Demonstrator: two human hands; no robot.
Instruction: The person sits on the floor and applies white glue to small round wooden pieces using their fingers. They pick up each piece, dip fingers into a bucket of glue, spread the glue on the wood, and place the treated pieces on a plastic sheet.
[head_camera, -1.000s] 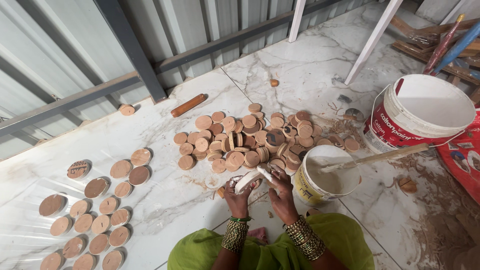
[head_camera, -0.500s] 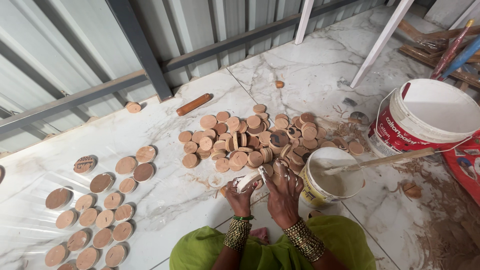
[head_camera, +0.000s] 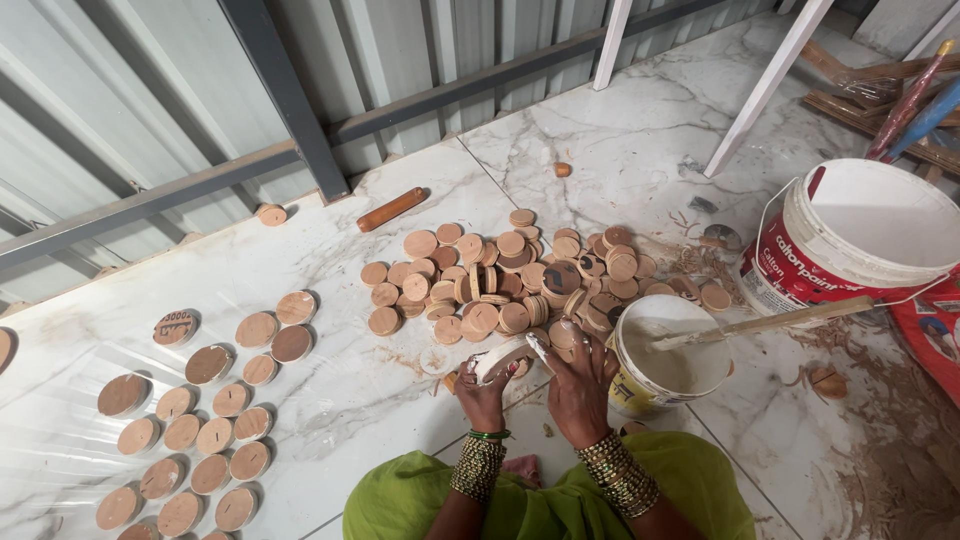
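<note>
Both hands are working low at centre frame: the left hand (head_camera: 484, 388) is gripping a round wooden disc coated white (head_camera: 503, 355), and the right hand (head_camera: 578, 385) is closing its fingers on a small white-tipped tool (head_camera: 540, 350) touching that disc. Just beyond, a loose pile of round tan wooden discs (head_camera: 510, 275) is lying on the white marble floor (head_camera: 640, 140). A small white paint tub (head_camera: 668, 352) with a wooden stir stick (head_camera: 770, 322) is sitting just beside the right hand. A large white bucket with a red label band (head_camera: 850, 245) is standing farther right. Neat rows of coated discs (head_camera: 190, 440) are occupying a clear plastic sheet (head_camera: 60, 460) to the left. Open floor is remaining between pile and rows.
</note>
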